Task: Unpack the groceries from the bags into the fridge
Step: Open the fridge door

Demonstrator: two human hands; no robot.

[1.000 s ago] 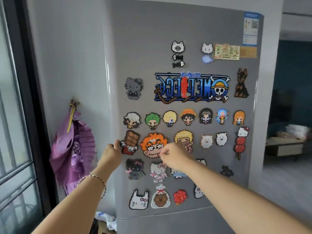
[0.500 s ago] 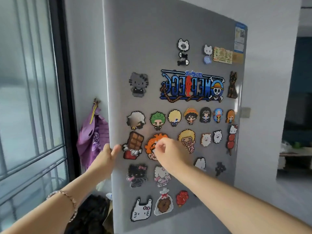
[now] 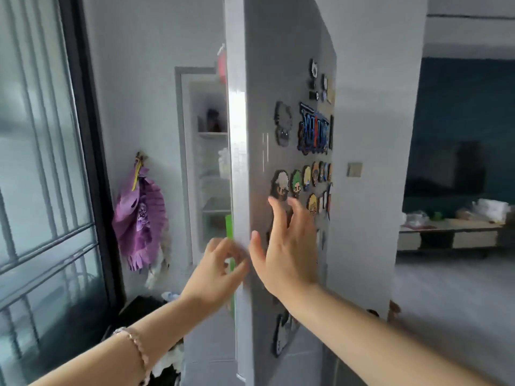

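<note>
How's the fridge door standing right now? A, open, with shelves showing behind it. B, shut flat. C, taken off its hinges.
A: the fridge door stands out nearly edge-on to the camera, and the fridge shelves show past its left edge.

Both my forearms reach up and forward, my left hand [image 3: 216,270] with fingers [image 3: 220,246] curled, my right hand [image 3: 288,250] upright with its fingers spread.
</note>
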